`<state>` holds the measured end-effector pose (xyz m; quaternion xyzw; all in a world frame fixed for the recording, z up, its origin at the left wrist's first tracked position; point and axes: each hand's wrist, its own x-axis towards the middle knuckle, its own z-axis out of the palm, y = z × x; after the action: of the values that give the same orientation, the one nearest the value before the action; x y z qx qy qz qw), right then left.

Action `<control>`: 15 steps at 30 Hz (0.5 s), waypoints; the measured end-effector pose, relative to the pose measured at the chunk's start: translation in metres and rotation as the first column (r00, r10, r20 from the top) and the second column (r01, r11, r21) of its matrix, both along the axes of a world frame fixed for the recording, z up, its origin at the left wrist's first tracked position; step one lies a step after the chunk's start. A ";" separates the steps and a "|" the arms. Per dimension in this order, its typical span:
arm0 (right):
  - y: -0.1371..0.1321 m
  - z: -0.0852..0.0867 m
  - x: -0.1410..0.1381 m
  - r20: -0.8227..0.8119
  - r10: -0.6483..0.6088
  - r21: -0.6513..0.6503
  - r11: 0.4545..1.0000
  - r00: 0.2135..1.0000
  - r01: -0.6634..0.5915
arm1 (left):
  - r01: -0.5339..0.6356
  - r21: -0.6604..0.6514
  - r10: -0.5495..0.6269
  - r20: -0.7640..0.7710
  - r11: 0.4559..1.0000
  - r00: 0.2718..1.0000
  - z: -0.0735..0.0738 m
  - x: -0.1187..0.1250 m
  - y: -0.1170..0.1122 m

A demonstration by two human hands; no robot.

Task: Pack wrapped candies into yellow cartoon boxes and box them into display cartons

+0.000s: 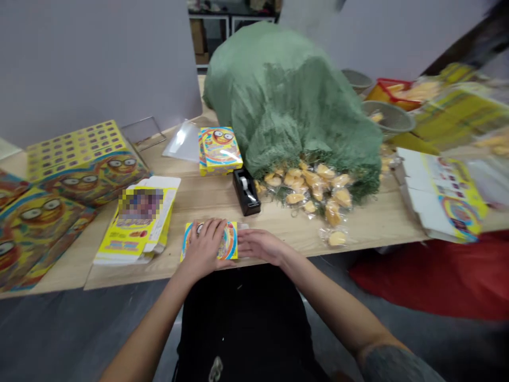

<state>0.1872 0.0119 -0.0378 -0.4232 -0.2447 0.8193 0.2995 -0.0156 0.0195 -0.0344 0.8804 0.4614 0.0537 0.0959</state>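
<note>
A small yellow cartoon-printed box (231,240) lies at the table's front edge, before my body. Across its top rests my left hand (205,246), palm down with the fingers stretched out, covering much of the print. My right hand (263,247) is at the box's right end, its fingers extended and their tips close to that side; whether they touch it I cannot tell. Just behind the hands sits a black tape dispenser (246,192). Farther back, a similar yellow box (221,151) stands on the wood.
A big green mesh sack (286,101) spills several wrapped yellow pieces (333,209) onto the table. Flattened cartons (137,220) and printed display boxes (91,164) occupy the left. To the right are an open carton (427,193), a grey bowl (392,118) and a red basket (392,87).
</note>
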 end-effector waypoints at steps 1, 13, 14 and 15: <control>0.005 -0.001 -0.010 -0.053 0.037 -0.027 0.999 0.998 -0.039 | 0.004 0.009 -0.004 -0.002 1.000 1.000 -0.001 -0.001 0.001; -0.019 0.004 0.180 0.645 -0.763 0.746 0.619 -0.038 0.245 | 0.177 -0.030 -0.156 0.344 0.984 0.926 0.024 0.096 -0.015; -0.021 -0.002 0.200 0.649 -0.759 0.740 0.616 -0.047 0.271 | 0.282 -0.086 -0.224 0.412 0.956 0.883 0.022 0.129 -0.019; -0.022 -0.009 0.214 0.655 -0.755 0.728 0.621 -0.027 0.289 | 0.397 -0.115 -0.305 0.461 0.911 0.833 0.019 0.162 -0.023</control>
<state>0.4010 -0.0102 -0.0465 -0.8137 -0.3380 0.1304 0.4547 0.1462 -0.0038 -0.0158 0.9011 0.2611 0.1813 0.2949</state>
